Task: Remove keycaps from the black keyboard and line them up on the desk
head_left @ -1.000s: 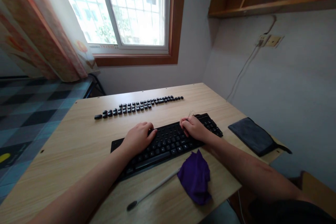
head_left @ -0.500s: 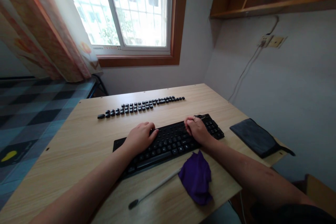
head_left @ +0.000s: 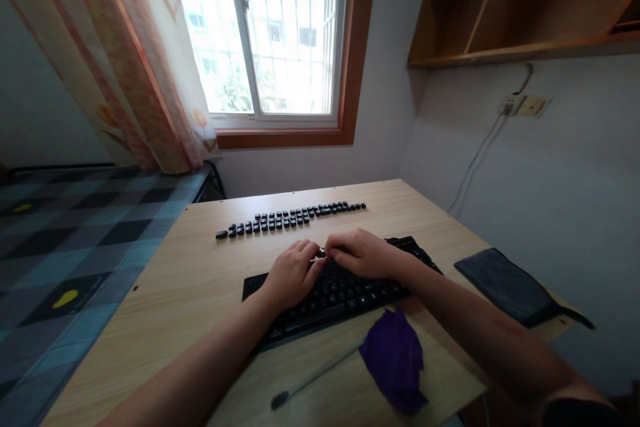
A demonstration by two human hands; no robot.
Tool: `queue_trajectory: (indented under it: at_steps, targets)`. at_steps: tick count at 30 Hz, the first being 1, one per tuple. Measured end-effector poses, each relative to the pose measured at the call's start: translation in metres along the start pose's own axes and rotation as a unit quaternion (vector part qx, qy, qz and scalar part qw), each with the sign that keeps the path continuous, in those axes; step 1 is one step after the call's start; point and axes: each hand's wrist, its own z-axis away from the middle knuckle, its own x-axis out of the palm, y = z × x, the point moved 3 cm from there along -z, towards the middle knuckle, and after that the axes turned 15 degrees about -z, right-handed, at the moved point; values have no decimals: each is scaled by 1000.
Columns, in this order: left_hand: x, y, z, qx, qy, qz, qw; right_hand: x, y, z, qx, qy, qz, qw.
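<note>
A black keyboard (head_left: pixel 325 313) lies at a slant on the wooden table, with bare patches in its upper rows where keycaps are off. Over its upper left part, my left hand (head_left: pixel 295 273) is closed in a pinch at a small dark piece (head_left: pixel 321 253) that looks like a keycap. My right hand (head_left: pixel 360 253) meets it from the right, fingers curled together close to the same piece; what they hold is hidden. Behind the keyboard, loose black keycaps (head_left: pixel 270 223) stand in rows. A purple cloth (head_left: pixel 395 363) and a toothbrush (head_left: pixel 320 370) lie in front.
At the table's right edge lies a dark pouch (head_left: pixel 507 283) with a strap hanging over. Left of the table is a bed with a checked cover (head_left: pixel 90 240). A wall shelf (head_left: pixel 500 57) hangs at upper right, above a socket with a cable (head_left: pixel 477 140).
My right hand has moved left from the keyboard's right part to meet my left hand. My left hand has closed around a small dark piece. The camera view has shifted slightly.
</note>
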Motion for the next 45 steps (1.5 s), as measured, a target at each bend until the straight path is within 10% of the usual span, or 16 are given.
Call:
queue_trajectory:
  at_steps: [9, 15, 23, 37, 45]
  targets:
    - [-2, -16, 1, -90, 78, 226, 967, -9, -34, -49, -52, -51, 146, 987]
    - [2, -21, 1, -142, 42, 281, 948, -17, -24, -53, -70, 47, 169, 982]
    - [3, -22, -1, -152, 44, 310, 938, -2, 6, -53, -90, -49, 49, 994]
    - [3, -22, 0, -140, 55, 303, 941, 2, 21, -55, -56, 0, 33, 998]
    - [4, -23, 1, -186, 44, 142, 971, -1, 69, -57, 34, 42, 84, 995]
